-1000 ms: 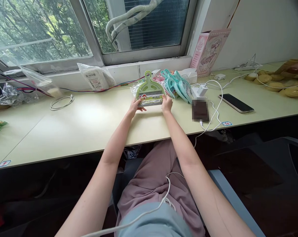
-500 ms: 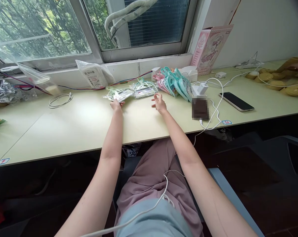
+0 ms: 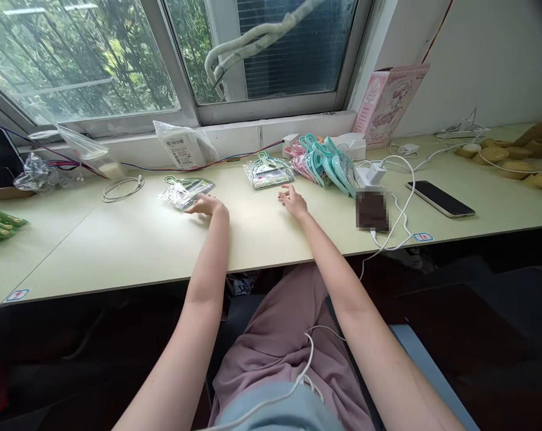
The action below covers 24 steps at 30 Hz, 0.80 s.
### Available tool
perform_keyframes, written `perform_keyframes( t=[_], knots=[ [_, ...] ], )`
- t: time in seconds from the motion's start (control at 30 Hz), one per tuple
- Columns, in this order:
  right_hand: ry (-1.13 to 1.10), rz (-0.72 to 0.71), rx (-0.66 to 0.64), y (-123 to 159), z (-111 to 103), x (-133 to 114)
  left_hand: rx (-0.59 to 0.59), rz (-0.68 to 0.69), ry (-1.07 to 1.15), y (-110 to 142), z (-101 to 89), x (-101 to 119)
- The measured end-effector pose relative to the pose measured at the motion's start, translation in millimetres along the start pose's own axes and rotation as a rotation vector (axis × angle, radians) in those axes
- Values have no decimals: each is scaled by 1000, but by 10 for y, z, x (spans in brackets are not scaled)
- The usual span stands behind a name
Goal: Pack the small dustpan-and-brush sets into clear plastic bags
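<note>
Left hand: arm reached forward over the table, wrist bent sharply, fingers pointing left at the near right edge of a plastic-wrapped green dustpan-and-brush set, set lying flat on the table; whether that grip is closed on it, can't tell. Right hand: forearm angled in, fingers loosely curled, grip open and holding nothing, just short of a second wrapped green dustpan-and-brush set (teal dustpans and pink dustpans bunched to its right).
</note>
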State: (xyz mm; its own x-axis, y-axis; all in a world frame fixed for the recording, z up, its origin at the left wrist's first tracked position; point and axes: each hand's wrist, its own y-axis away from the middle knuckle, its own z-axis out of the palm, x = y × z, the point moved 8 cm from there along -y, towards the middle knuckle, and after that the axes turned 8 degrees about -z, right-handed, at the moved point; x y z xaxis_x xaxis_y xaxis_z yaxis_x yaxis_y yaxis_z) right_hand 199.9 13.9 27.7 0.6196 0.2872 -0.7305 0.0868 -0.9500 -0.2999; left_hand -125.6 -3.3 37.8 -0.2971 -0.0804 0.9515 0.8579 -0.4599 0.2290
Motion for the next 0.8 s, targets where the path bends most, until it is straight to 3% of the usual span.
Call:
perform_keyframes(
  t=[0.07,0.1,0.27,0.4,0.5,0.6,0.8],
  knots=[
    [159,-61,30,-25,0,-50,64,48,20,77,-42,42],
    [249,-106,42,-45,9,-96,21,73,10,112,10,51],
    [517,-358,-49,-287,222,-315,-374,-2,-126,287,443,-206],
    [540,-306,-177,-598,305,-215,-668,-91,-306,445,679,-466],
    [485,-191,-281,-723,329,-72,-694,-29,-454,488,724,-504],
    [455,-180,-270,-705,292,-38,-664,55,-519,559,745,-483],
    [435,-256,-261,-298,158,-67,-662,137,-528,746,764,-446]
  ],
)
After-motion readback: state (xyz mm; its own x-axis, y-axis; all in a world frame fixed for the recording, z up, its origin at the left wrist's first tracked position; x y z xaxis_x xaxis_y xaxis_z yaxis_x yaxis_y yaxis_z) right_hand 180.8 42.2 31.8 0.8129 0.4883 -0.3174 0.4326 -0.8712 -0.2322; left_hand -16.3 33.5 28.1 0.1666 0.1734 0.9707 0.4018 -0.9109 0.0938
